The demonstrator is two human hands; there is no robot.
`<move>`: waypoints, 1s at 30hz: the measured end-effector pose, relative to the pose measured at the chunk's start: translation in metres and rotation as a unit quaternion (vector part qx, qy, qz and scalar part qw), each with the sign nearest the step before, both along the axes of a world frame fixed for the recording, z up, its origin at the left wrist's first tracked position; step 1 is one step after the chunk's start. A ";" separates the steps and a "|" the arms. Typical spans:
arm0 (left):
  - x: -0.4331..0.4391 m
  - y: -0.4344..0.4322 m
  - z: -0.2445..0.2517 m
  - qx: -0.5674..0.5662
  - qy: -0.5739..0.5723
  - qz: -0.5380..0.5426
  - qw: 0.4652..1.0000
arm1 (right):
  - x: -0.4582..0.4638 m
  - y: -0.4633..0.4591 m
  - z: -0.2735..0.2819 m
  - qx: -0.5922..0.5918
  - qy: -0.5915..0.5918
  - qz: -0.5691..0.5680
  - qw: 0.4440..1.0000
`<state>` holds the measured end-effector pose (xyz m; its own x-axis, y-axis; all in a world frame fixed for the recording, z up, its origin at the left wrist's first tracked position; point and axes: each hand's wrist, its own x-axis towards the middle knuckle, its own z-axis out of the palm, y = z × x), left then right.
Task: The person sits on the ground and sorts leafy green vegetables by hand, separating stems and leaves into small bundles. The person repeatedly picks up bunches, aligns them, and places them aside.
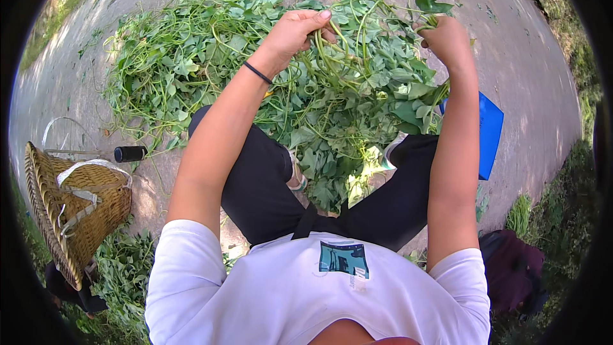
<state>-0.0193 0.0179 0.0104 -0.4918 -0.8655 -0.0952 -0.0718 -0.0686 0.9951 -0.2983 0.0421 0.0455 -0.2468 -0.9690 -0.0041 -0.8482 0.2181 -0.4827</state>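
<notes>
A broad heap of leafy green vines [191, 52], probably sweet potato, lies before me and reaches down between my legs. Above it, my left hand [302, 31] pinches several long vine stems [364, 2] between thumb and fingers. My right hand [443, 38] is closed around the other end of these stems, with a single leaf [432, 5] sticking up beside it. The stems stretch across the gap between both hands, and some loop down toward the heap. The fingertips of my right hand are partly hidden.
A woven bamboo basket [103, 187] with white straps lies tipped at left, near a black cylinder [130, 154]. To the right, a blue container [489, 136] is partly behind my forearm. More cut greens [127, 273] lie at lower left; a dark maroon bundle [512, 268] is at lower right.
</notes>
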 end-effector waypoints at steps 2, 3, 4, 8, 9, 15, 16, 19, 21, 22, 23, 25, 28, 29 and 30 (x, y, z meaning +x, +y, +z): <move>0.005 0.002 -0.010 0.016 0.005 0.010 1.000 | 0.025 0.011 0.009 -0.042 -0.027 0.006 0.999; 0.003 0.002 -0.011 0.011 0.011 0.000 1.000 | 0.038 0.015 0.007 -0.076 -0.112 0.051 0.989; 0.001 0.004 -0.012 0.006 0.015 -0.010 1.000 | 0.052 0.017 0.000 -0.108 -0.197 0.095 0.970; -0.003 0.011 -0.010 -0.016 0.041 -0.033 0.998 | 0.090 0.017 -0.026 -0.124 -0.151 0.222 0.955; -0.002 0.013 -0.009 -0.025 0.046 -0.032 0.998 | 0.091 0.014 -0.028 -0.109 -0.169 0.227 0.953; 0.006 0.003 -0.022 -0.102 0.021 -0.051 0.993 | 0.097 0.009 -0.043 -0.124 -0.108 0.233 0.959; 0.008 0.006 -0.013 -0.065 0.006 -0.051 0.997 | 0.093 0.007 -0.043 -0.142 -0.020 0.220 0.965; 0.019 0.006 -0.004 0.050 0.025 0.008 0.998 | 0.063 -0.008 -0.044 -0.118 0.170 0.142 0.968; 0.030 0.001 -0.004 0.100 0.135 0.029 0.985 | 0.042 -0.013 -0.043 -0.155 0.086 0.123 0.976; 0.036 0.000 -0.004 0.124 0.158 0.039 0.979 | 0.040 -0.010 -0.031 -0.141 -0.001 0.103 0.985; 0.037 0.001 -0.004 0.122 0.177 0.037 0.976 | 0.039 -0.006 -0.017 -0.125 -0.088 0.081 0.985; 0.033 0.003 -0.002 0.119 0.215 0.025 0.969 | 0.039 -0.001 -0.007 -0.125 -0.212 0.050 0.968; 0.032 0.000 -0.010 0.101 0.222 -0.043 0.969 | 0.050 0.006 0.001 -0.108 -0.261 0.103 0.954; 0.028 0.002 -0.010 0.091 0.220 -0.050 0.970 | 0.060 0.009 0.000 -0.098 -0.242 0.126 0.957; 0.024 0.003 -0.009 0.116 0.222 -0.028 0.968 | 0.071 0.013 -0.003 -0.097 -0.243 0.145 0.954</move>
